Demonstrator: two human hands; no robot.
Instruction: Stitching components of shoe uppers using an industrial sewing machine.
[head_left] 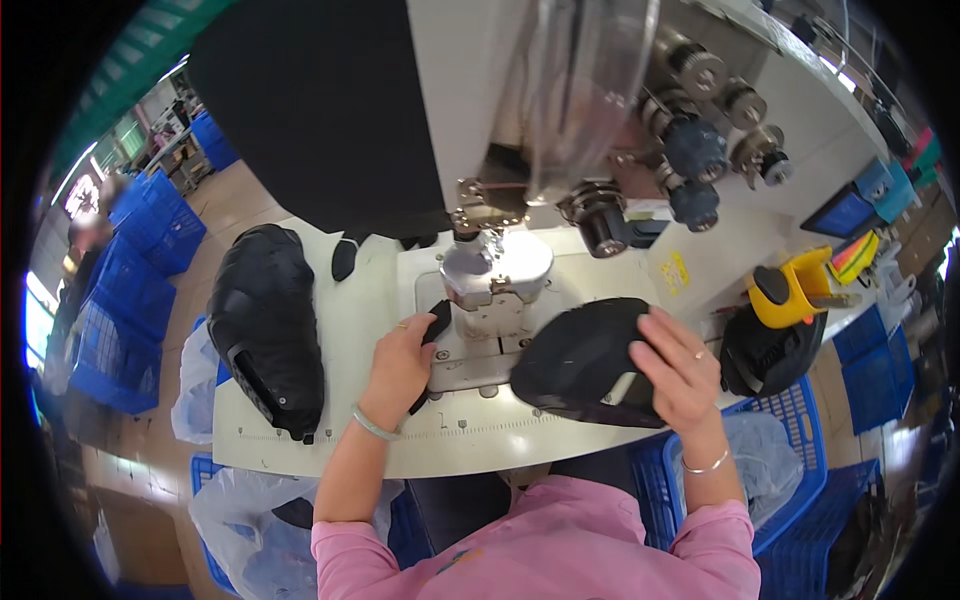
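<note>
While the left hand (pixel 400 366) pinched a narrow black strip (pixel 440 318), the right hand (pixel 682 372), grip unclear, overlapped a rounded black fabric panel (pixel 572 365), likely light, pliable and best held edgewise, over the white worktop (pixel 352 350).

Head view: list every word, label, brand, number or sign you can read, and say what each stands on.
Nothing here is clear enough to quote.
Ruler scale along the front of the white table: figures too small.
Yellow marking, right of the metal post: shapes unclear.
Coloured print on the pink shirt: too blurred.
</note>
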